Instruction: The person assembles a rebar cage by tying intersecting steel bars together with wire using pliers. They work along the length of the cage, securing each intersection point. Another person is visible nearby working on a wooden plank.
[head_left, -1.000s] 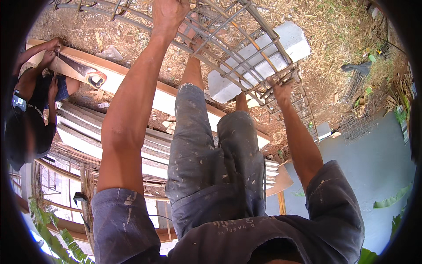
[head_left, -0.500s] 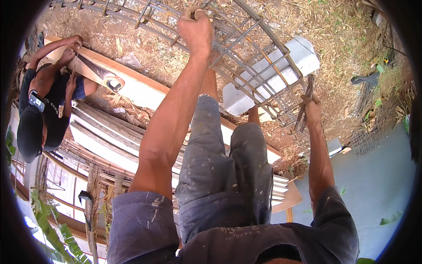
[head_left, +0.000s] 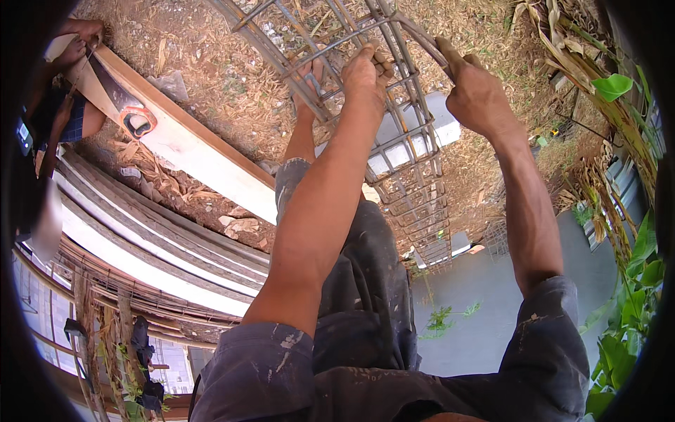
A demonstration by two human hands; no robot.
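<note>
One broad stretch of straw-strewn ground [head_left: 211, 63] fills the view from 10 round to 2 o'clock, with a flat grey surface [head_left: 485, 337] between 4 and 5 o'clock. Next in size is the steel cage [head_left: 420, 105] of long bars and cross-ties, running from the top edge near 12 o'clock down to about 4 o'clock. Stacked planks [head_left: 155, 232] lie towards 9 o'clock; a pale board [head_left: 197, 162] slants above them, nearer 10. Behind the cage, between 1 and 2 o'clock, shows a whitish slab [head_left: 446, 123]. Another person's saw [head_left: 138, 122], orange-handled, is at the pale board at 10 o'clock.

Smaller again, a dark pincer-like tool [head_left: 425, 43] reaches the cage bars at 1 o'clock. Half a second ago its handles stood spread beside the cage's right edge, near 2 o'clock; now they lie close together and its head meets the bars. The right hand [head_left: 479, 95] is curled round those handles, index finger stretched along them. The left hand [head_left: 365, 70] now sits just beside that spot, fingers bent closed round a bar at 12 o'clock. This suggests the work has settled on one crossing, left steadying, right working the tool; whether wire is gripped there, I cannot tell
</note>
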